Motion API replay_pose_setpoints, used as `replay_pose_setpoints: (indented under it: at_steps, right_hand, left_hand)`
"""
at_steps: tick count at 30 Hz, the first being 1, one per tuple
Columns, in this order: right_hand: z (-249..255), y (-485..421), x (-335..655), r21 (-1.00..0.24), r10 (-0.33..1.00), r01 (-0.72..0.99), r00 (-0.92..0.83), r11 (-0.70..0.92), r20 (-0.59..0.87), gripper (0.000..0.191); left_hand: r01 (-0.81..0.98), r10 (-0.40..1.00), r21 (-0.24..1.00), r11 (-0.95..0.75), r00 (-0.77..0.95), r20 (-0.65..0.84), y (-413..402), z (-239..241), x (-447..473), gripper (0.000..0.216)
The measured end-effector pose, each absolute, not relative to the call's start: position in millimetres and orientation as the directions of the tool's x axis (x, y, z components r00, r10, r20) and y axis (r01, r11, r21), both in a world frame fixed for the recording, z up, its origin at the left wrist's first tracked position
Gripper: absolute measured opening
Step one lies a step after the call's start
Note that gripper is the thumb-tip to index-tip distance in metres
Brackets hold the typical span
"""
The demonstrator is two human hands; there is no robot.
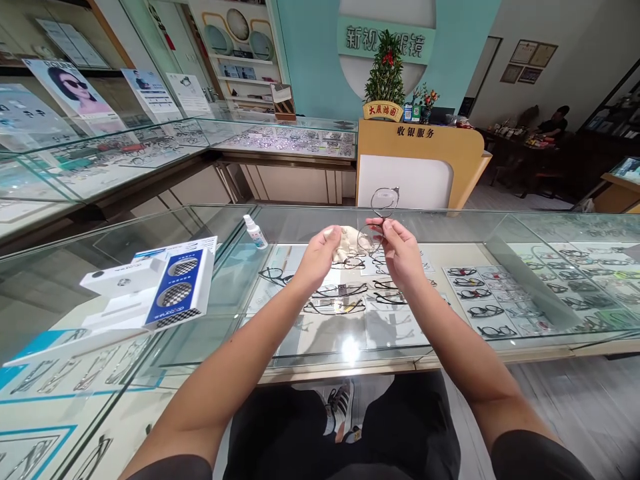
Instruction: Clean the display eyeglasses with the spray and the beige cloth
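Observation:
My right hand (pixel 397 248) is closed on a pair of thin-rimmed round glasses (pixel 384 202), pinching the frame near the bridge so one lens stands up above my fingers. My left hand (pixel 320 250) is closed on a pale cleaning cloth (pixel 349 242), pressed against the lower lens. Both hands are held over a glass display counter (pixel 450 223), above rows of eyeglass frames (pixel 345 299) laid out inside it.
A small white spray bottle (pixel 255 232) stands on the counter left of my hands. White and blue boxes (pixel 160 288) sit on the glass at left. A yellow cashier desk (pixel 425 160) with a potted plant (pixel 384 77) stands behind. A person (pixel 555 123) sits at far right.

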State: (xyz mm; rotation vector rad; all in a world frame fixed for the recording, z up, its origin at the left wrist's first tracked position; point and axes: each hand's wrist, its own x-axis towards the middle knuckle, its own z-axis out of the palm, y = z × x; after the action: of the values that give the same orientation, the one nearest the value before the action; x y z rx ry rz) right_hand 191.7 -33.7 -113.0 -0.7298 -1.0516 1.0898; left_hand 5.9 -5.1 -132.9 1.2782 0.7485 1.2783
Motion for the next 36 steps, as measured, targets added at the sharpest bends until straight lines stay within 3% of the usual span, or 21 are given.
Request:
replay_pose_setpoints:
  at_steps: [7,10,13,15,19,23,25,27,29,33,36]
  right_hand:
    - [-109.5,-28.9,199.4,-0.885,0.951,-0.348,0.111,0.309,0.288,0.029]
    - [-107.4,-27.6,202.0,-0.898,0.960,-0.338,0.079,0.281,0.270,0.031]
    - [-107.0,-27.0,205.0,-0.909,0.963,-0.327,0.013,0.259,0.270,0.027]
    - [-108.4,-26.2,206.5,-0.913,0.957,-0.303,-0.005,0.274,0.289,0.023]
    - [-112.1,-24.3,208.0,-0.919,0.939,-0.200,0.022,0.340,0.343,0.021]
    - [-110.8,-24.9,209.2,-0.915,0.920,-0.100,0.045,0.392,0.389,0.023]
    - [-108.0,-26.9,209.9,-0.908,0.909,-0.053,0.044,0.415,0.413,0.024]
    - [-104.6,-29.4,210.2,-0.907,0.907,-0.023,0.028,0.421,0.420,0.024]
    - [-101.2,-32.2,210.2,-0.911,0.911,-0.017,-0.003,0.411,0.411,0.024]
    - [-96.6,-37.2,209.1,-0.925,0.919,-0.019,-0.109,0.380,0.379,0.025]
    - [-96.1,-39.6,208.0,-0.936,0.920,-0.014,-0.183,0.351,0.347,0.024]
  left_hand:
    - [-0.439,0.991,0.895,-0.081,0.063,0.120,19.6,-127.2,-12.7,0.041]
    - [-0.384,0.993,0.919,-0.084,0.042,0.109,34.3,-125.9,-30.9,0.030]
    - [-0.062,0.989,0.987,-0.146,0.019,0.148,51.1,-128.0,-57.1,0.030]
    - [0.178,0.983,0.969,-0.172,-0.028,0.179,61.5,-132.4,-74.7,0.037]
    - [0.563,0.981,0.820,-0.105,-0.077,0.179,74.6,-145.2,-97.8,0.048]
    - [0.795,0.970,0.600,-0.089,-0.067,0.233,70.4,-148.3,-96.5,0.052]
    - [0.817,0.916,0.541,-0.201,-0.039,0.400,61.2,-142.9,-86.8,0.050]
    - [0.759,0.796,0.502,-0.416,0.037,0.604,48.3,-134.8,-72.8,0.051]
    - [0.648,0.629,0.412,-0.641,0.135,0.765,33.4,-127.1,-57.1,0.068]
    - [0.535,0.480,0.320,-0.782,0.190,0.857,6.8,-121.0,-30.8,0.098]
    - [0.537,0.464,0.298,-0.789,0.204,0.862,-2.6,-122.3,-22.1,0.089]
